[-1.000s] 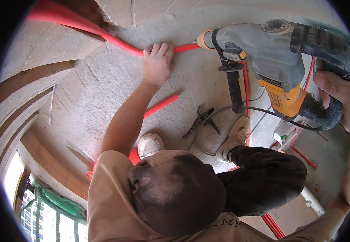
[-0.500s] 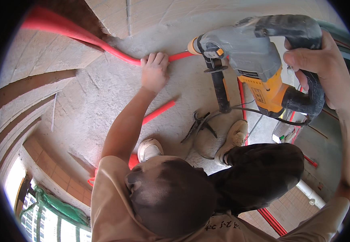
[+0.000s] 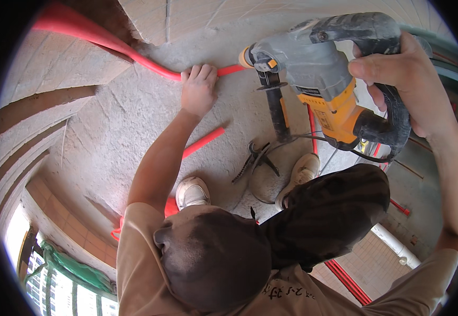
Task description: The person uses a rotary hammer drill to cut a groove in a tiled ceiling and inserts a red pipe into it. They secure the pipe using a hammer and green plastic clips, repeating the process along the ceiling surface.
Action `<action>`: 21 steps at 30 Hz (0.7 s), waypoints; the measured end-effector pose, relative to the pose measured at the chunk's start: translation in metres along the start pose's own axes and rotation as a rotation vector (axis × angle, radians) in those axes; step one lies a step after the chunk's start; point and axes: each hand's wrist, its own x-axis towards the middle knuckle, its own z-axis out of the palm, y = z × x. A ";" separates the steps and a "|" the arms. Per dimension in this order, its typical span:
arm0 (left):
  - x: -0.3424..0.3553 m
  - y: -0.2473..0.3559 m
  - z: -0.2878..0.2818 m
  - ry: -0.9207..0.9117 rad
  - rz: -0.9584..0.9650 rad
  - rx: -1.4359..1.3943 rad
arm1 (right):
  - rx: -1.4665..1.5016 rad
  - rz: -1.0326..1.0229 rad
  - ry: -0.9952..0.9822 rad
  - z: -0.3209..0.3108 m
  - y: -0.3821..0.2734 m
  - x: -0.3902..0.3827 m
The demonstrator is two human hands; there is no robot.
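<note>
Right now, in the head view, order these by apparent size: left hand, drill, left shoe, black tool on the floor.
1. Drill
2. Left hand
3. Left shoe and black tool: unsure, since the tool spans wider but is thinner.

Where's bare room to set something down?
Bare, rough grey concrete lies between the left forearm and pale stepped ledges; slope unclear. A smaller patch separates the short red pipe from the black side handle on the grey and yellow drill. Crowded: near the pale shoes, with a black hand tool and dark cord.
</note>
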 end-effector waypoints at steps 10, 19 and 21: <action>0.001 0.002 0.001 -0.029 0.001 0.000 | -0.005 0.003 -0.066 -0.008 0.018 0.011; -0.003 0.002 -0.001 -0.044 -0.012 0.034 | 0.036 -0.009 -0.124 -0.006 0.019 0.012; 0.001 0.005 0.000 -0.050 -0.014 0.037 | 0.074 -0.035 -0.061 0.001 0.019 0.006</action>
